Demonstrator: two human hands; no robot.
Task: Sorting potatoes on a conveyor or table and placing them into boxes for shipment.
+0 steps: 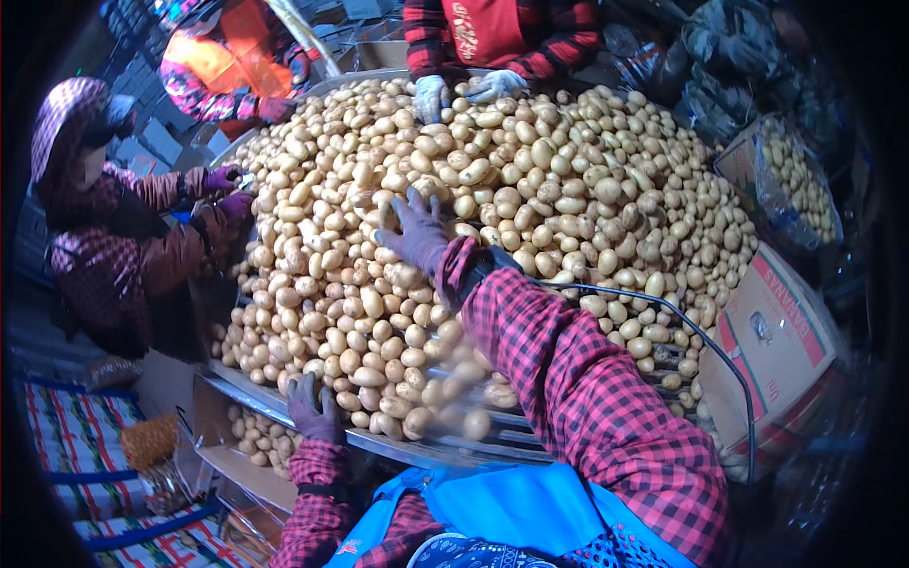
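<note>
A large heap of potatoes (559, 180) covers a metal sorting table (379, 443) in front of me. My right hand (415, 232), in a purple-grey glove, reaches across to the middle of the heap. Its fingers are spread and rest on the potatoes, with none gripped. At the table's near left edge is my left hand (315, 409), gloved alike, its fingers apart against the nearest potatoes. Between my arms, some potatoes (464, 379) are blurred by motion above the table's slats.
An open cardboard box (213, 426) holding potatoes stands below the near left edge. Another carton (767, 341) leans at the right, near a potato-filled bag (795, 180). A black cable (701, 331) runs from my right wrist. Three people work around the far and left sides.
</note>
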